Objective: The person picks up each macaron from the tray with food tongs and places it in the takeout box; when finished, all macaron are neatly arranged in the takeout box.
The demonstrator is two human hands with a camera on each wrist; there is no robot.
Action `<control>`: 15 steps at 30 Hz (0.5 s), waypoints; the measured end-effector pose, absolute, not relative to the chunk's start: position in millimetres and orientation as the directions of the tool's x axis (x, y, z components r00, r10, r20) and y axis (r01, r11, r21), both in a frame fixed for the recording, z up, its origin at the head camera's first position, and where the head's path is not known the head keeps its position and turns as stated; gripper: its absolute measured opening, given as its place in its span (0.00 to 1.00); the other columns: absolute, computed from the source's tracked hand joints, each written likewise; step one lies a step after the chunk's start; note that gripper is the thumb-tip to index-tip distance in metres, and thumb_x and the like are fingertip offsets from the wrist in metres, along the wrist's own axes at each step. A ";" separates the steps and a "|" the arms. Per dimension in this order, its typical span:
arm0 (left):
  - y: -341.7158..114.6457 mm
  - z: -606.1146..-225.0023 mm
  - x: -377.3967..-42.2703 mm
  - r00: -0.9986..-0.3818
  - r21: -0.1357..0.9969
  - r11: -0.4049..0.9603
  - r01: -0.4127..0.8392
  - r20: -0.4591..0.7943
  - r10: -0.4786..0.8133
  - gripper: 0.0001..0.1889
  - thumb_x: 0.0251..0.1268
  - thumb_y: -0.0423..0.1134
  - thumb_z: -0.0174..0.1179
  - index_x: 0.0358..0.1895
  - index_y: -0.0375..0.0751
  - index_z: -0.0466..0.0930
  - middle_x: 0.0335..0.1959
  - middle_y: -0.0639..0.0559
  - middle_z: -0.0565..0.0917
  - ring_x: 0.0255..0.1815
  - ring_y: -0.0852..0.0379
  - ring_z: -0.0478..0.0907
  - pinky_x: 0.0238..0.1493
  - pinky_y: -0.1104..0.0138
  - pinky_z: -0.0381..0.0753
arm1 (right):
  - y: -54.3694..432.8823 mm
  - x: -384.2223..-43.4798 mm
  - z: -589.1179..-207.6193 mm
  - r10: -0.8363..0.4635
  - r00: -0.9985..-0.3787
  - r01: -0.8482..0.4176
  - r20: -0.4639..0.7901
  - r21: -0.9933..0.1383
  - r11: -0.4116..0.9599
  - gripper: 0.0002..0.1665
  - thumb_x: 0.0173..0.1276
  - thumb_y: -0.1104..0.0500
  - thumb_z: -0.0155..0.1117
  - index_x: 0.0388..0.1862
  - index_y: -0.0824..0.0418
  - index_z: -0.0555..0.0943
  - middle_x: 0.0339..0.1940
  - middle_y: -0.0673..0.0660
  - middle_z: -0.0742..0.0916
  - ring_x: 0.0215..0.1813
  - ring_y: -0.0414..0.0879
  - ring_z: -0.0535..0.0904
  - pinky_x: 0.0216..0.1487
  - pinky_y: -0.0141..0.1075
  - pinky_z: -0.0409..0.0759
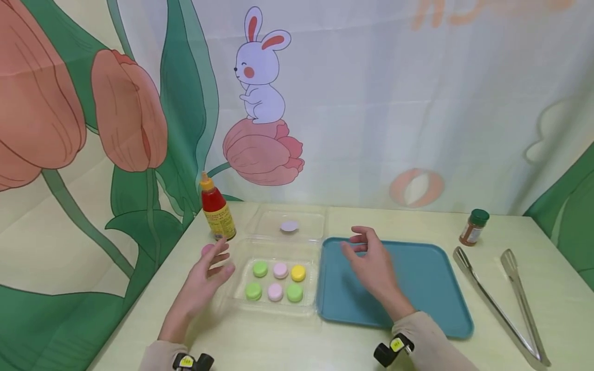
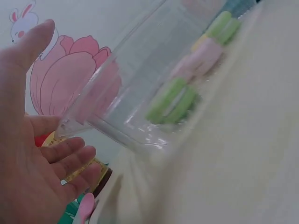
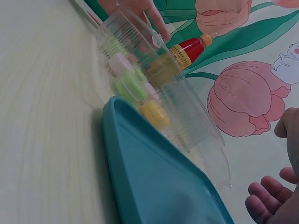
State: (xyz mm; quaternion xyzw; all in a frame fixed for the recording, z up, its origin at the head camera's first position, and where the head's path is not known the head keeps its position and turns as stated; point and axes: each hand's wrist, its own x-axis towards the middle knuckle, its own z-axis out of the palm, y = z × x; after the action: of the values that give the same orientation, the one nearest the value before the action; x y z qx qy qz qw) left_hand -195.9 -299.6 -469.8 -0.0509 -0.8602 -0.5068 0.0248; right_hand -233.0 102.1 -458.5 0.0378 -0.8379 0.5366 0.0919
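A clear plastic box (image 1: 271,308) lies opened out with its lid (image 1: 303,219) folded back. In its base sit several macarons: green (image 1: 294,293), pale pink (image 1: 275,292) and a yellow one (image 1: 298,273). Beside the box's left edge hovers my left hand (image 1: 204,283), fingers loosely bent, holding nothing. In the left wrist view the forefinger comes close to the box's corner; I cannot tell whether they touch. Above the left part of a blue tray (image 1: 417,288) is my right hand (image 1: 373,263), with relaxed fingers and nothing in them.
A red sauce bottle (image 1: 218,211) with a yellow cap stands at the back left. A pink spoon (image 2: 86,205) is partly hidden behind my left hand. To the tray's right are a green-capped spice jar (image 1: 474,226) and metal tongs (image 1: 498,309). A printed curtain (image 1: 352,129) hangs behind.
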 end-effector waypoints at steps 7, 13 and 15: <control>-298.4 -462.4 -233.5 -0.996 0.885 0.460 0.076 0.047 0.076 0.48 0.81 0.66 0.63 0.92 0.49 0.54 0.86 0.41 0.69 0.85 0.37 0.67 0.82 0.38 0.72 | 86.4 -242.7 -464.1 -0.021 -0.988 -0.148 0.152 -0.913 0.380 0.33 0.82 0.52 0.70 0.81 0.54 0.74 0.69 0.60 0.85 0.64 0.54 0.84 0.53 0.42 0.86; -295.9 -468.4 -254.0 -0.997 0.884 0.468 -0.014 -0.049 0.064 0.49 0.80 0.71 0.59 0.92 0.50 0.53 0.81 0.41 0.74 0.84 0.37 0.68 0.84 0.35 0.66 | 72.4 -250.3 -472.2 -0.058 -0.995 -0.099 0.084 -0.925 0.367 0.37 0.82 0.52 0.71 0.83 0.59 0.71 0.69 0.61 0.86 0.65 0.56 0.85 0.51 0.43 0.89; -295.5 -472.9 -257.3 -0.994 0.892 0.450 -0.047 -0.084 0.063 0.47 0.83 0.71 0.55 0.92 0.49 0.53 0.80 0.40 0.77 0.84 0.36 0.68 0.86 0.33 0.60 | 68.9 -251.7 -474.2 -0.069 -0.996 -0.084 0.063 -0.929 0.360 0.36 0.82 0.53 0.70 0.83 0.62 0.71 0.67 0.62 0.86 0.62 0.55 0.86 0.49 0.43 0.89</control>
State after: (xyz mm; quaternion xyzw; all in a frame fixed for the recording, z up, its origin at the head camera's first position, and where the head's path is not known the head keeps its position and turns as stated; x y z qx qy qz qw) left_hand -257.3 -295.5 -472.9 -0.0046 -0.8498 -0.5244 -0.0525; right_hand -251.7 68.9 -474.2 0.0465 -0.8247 0.5636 0.0066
